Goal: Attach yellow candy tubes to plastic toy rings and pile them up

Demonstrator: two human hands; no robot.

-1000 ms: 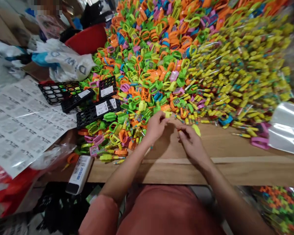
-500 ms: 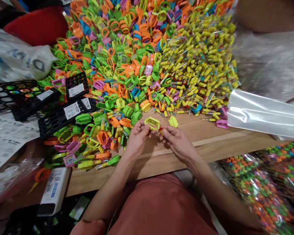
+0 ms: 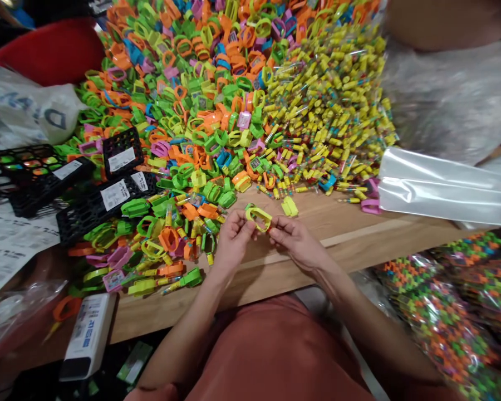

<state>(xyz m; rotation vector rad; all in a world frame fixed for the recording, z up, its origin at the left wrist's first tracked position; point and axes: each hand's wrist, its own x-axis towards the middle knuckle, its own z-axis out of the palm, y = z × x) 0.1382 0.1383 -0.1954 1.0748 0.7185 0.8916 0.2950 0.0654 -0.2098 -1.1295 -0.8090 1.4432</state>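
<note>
Over the front part of the wooden table, a yellow toy watch [image 3: 259,211] is held up between my two hands, its band forming an open loop. My left hand [image 3: 232,238] pinches its left end, thumb in front. The fingers of my right hand [image 3: 294,239] are closed at its right end; whether they also hold something small is hidden. Just behind, another yellow toy watch [image 3: 289,206] lies on the wood. Loose toy watches [image 3: 209,145] in green, orange, purple and blue are heaped in front of me. To their right is a pile of yellow-capped tubes [image 3: 329,111].
Black perforated trays [image 3: 121,195] with white labels lie on the left, near a white box [image 3: 89,331] at the table's edge. Clear plastic bags [image 3: 438,186] lie at the right. Filled bags [image 3: 438,323] of coloured pieces sit below the table's right side.
The yellow toy watch has turned in my hands, so its loop now faces me more openly. A red bit seen at my right fingertips no longer shows. The whole view has shifted slightly.
</note>
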